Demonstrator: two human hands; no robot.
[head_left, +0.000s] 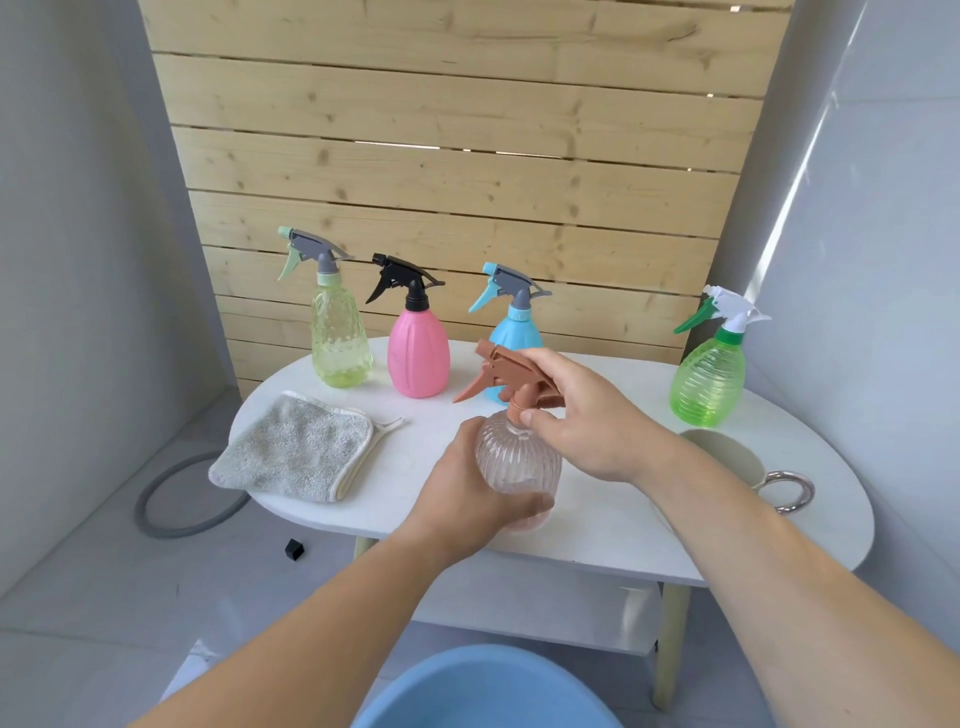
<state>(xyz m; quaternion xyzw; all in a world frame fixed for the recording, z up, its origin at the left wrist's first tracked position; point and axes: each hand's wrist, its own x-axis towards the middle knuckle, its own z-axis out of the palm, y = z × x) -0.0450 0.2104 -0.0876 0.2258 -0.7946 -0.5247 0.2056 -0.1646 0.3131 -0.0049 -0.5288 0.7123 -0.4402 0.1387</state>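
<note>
While in two hands (467, 488) (587, 415), one bottle (519, 460)

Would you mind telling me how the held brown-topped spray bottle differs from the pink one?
The brown-topped bottle has a clear ribbed body; the pink bottle is opaque. The left hand and right hand hold the brown-topped bottle; the pink bottle stands untouched behind. Both are trigger-spray bottles facing left.

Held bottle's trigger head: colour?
Brown, on the clear ribbed bottle; the trigger head shows best in the head view, under the right hand.
</note>
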